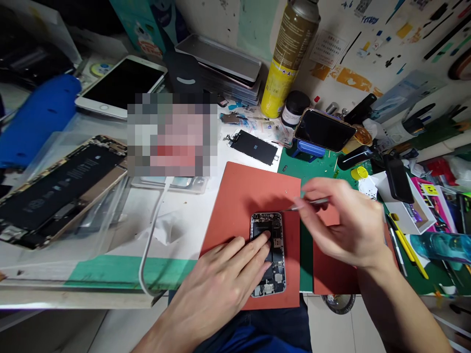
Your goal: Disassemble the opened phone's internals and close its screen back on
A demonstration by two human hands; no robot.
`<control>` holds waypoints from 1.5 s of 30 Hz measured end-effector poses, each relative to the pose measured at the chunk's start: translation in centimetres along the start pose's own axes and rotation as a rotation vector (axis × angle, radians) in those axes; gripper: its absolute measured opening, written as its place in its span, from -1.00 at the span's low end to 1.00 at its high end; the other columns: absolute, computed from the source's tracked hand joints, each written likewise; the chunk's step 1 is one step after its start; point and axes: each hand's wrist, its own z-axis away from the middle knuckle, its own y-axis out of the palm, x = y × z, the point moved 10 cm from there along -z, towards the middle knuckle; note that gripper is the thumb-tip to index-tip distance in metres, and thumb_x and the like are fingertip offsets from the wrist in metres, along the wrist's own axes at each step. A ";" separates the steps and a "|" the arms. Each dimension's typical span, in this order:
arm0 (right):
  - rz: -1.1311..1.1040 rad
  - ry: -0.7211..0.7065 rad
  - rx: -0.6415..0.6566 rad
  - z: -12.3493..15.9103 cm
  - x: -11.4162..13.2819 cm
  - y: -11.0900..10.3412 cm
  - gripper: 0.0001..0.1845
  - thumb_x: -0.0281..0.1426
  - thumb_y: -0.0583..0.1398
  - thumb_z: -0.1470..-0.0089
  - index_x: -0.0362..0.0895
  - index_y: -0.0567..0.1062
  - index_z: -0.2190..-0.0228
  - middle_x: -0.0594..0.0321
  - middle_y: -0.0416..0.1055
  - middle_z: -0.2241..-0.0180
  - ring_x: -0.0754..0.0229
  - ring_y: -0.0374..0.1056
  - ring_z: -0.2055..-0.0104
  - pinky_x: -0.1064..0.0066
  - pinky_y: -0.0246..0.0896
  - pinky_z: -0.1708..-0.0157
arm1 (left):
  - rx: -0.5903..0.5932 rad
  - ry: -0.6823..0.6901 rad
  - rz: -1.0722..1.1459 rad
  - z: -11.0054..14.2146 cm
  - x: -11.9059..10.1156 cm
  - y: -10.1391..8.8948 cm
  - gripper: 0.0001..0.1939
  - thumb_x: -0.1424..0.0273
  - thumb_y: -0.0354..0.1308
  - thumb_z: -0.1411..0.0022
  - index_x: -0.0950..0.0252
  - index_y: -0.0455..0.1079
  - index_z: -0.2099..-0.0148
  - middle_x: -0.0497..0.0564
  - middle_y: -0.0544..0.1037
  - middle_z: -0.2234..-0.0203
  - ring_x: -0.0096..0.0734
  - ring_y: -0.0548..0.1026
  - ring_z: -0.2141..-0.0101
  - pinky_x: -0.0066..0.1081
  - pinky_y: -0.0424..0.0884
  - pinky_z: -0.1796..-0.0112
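Observation:
An opened phone body [273, 255] with its insides bare lies on a red mat [253, 196] near the bench's front edge. My left hand [224, 279] lies flat on it, fingers stretched out, with fingertips pressing on the phone's inner parts. My right hand [342, 220] hovers to the right of the phone, blurred, pinching a thin metal tool [305, 204] whose tip points left just above the phone's top edge.
A second opened phone [59, 189] lies under clear plastic at left. A white tablet [119, 86], a spray can [289, 54], a loose black screen part [253, 144], a phone on a blue stand [324, 130] and scattered tools at right crowd the bench. A white cable [149, 245] hangs off the front.

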 end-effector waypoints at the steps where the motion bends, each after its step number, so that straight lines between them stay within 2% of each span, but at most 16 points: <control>1: 0.006 0.056 -0.060 0.4 -0.9 -1.0 -0.77 -0.49 0.30 -0.28 -0.03 0.46 0.06 0.32 0.58 0.32 0.23 0.55 0.39 0.39 0.46 0.40 | 0.001 0.008 -0.003 0.0 0.0 0.0 -0.62 0.42 -0.05 -0.64 0.30 0.59 -0.18 -0.02 0.65 -0.18 -0.21 0.65 0.07 -0.20 0.54 0.09; 4: 0.020 0.234 -0.199 2.0 -4.2 -2.6 -0.75 -0.42 0.34 -0.26 -0.04 0.46 0.06 0.32 0.55 0.31 0.20 0.57 0.38 0.37 0.48 0.40 | -0.003 0.040 -0.016 -0.2 -0.2 -0.1 -0.59 0.44 -0.10 -0.65 0.29 0.59 -0.17 -0.04 0.64 -0.19 -0.24 0.65 0.05 -0.22 0.53 0.07; 8: 0.007 0.337 -0.231 3.6 -7.2 -1.2 -0.81 -0.36 0.32 -0.28 -0.05 0.45 0.11 0.34 0.54 0.37 0.21 0.56 0.41 0.40 0.46 0.44 | -0.027 0.065 0.004 -1.0 -0.2 -0.9 -0.59 0.48 -0.11 -0.65 0.29 0.61 -0.07 -0.02 0.68 -0.14 -0.28 0.68 0.09 -0.24 0.53 0.08; 13: -0.053 0.392 -0.232 4.2 -8.5 0.0 -0.84 -0.38 0.32 -0.27 -0.06 0.45 0.14 0.36 0.54 0.40 0.23 0.55 0.42 0.43 0.43 0.45 | -0.067 0.076 0.078 -0.7 -0.2 -1.0 -0.69 0.56 -0.01 -0.60 0.32 0.58 -0.01 0.06 0.70 -0.10 -0.26 0.65 -0.09 -0.26 0.54 0.00; 16: -0.145 0.452 -0.252 4.7 -8.6 -0.5 -0.80 -0.39 0.37 -0.24 -0.06 0.47 0.15 0.34 0.55 0.37 0.21 0.56 0.39 0.41 0.45 0.42 | -0.107 -0.022 0.127 0.4 0.8 -0.7 -0.69 0.57 -0.01 -0.60 0.28 0.57 -0.04 0.02 0.69 -0.10 -0.25 0.66 -0.06 -0.24 0.56 0.01; 19: -0.422 0.524 -0.257 5.2 -7.9 -0.2 -0.77 -0.43 0.39 -0.23 -0.03 0.49 0.13 0.34 0.58 0.37 0.22 0.55 0.39 0.40 0.50 0.36 | -0.106 -0.146 0.177 1.2 2.0 -0.6 -0.68 0.53 -0.03 -0.62 0.22 0.57 -0.07 -0.02 0.70 -0.05 -0.28 0.67 -0.02 -0.30 0.58 0.07; 23: -0.775 0.564 -0.133 5.1 -5.2 2.3 -0.80 -0.48 0.39 -0.24 -0.02 0.52 0.16 0.36 0.59 0.40 0.29 0.51 0.45 0.50 0.50 0.41 | -0.098 -0.304 0.309 1.2 3.4 -1.0 -0.79 0.46 0.09 -0.60 0.17 0.51 -0.12 -0.05 0.71 0.04 -0.38 0.69 0.06 -0.41 0.60 0.11; 27: -0.920 0.693 -0.097 5.5 -4.3 4.9 -0.84 -0.43 0.42 -0.23 -0.03 0.54 0.24 0.40 0.56 0.46 0.35 0.49 0.55 0.61 0.46 0.53 | -0.126 -0.397 0.397 0.8 4.2 -1.2 -0.86 0.34 0.10 -0.61 0.20 0.45 -0.08 -0.06 0.69 0.14 -0.44 0.69 0.16 -0.43 0.58 0.12; 32: -1.024 0.799 -0.091 6.0 -4.5 6.8 -0.80 -0.36 0.44 -0.22 -0.06 0.52 0.29 0.39 0.54 0.56 0.33 0.47 0.63 0.64 0.40 0.64 | -0.088 -0.416 0.461 0.8 4.3 -0.7 -0.89 0.37 0.07 -0.62 0.18 0.41 0.02 -0.13 0.66 0.18 -0.50 0.66 0.19 -0.46 0.51 0.15; 39: -0.983 0.768 -0.070 5.8 -4.2 6.7 -0.80 -0.34 0.43 -0.23 -0.06 0.50 0.29 0.38 0.54 0.56 0.32 0.46 0.63 0.61 0.41 0.62 | -0.054 -0.441 0.506 1.0 4.5 -0.5 -0.88 0.43 0.06 -0.62 0.18 0.40 0.06 -0.16 0.64 0.21 -0.51 0.63 0.22 -0.46 0.44 0.18; 45: -0.692 0.532 -0.149 5.6 -3.1 3.9 -0.82 -0.46 0.41 -0.22 -0.05 0.52 0.25 0.42 0.51 0.51 0.34 0.44 0.60 0.59 0.34 0.64 | -0.049 -0.450 0.517 0.7 4.5 -0.5 -0.88 0.43 0.08 -0.60 0.19 0.39 0.08 -0.17 0.63 0.25 -0.51 0.62 0.27 -0.45 0.42 0.21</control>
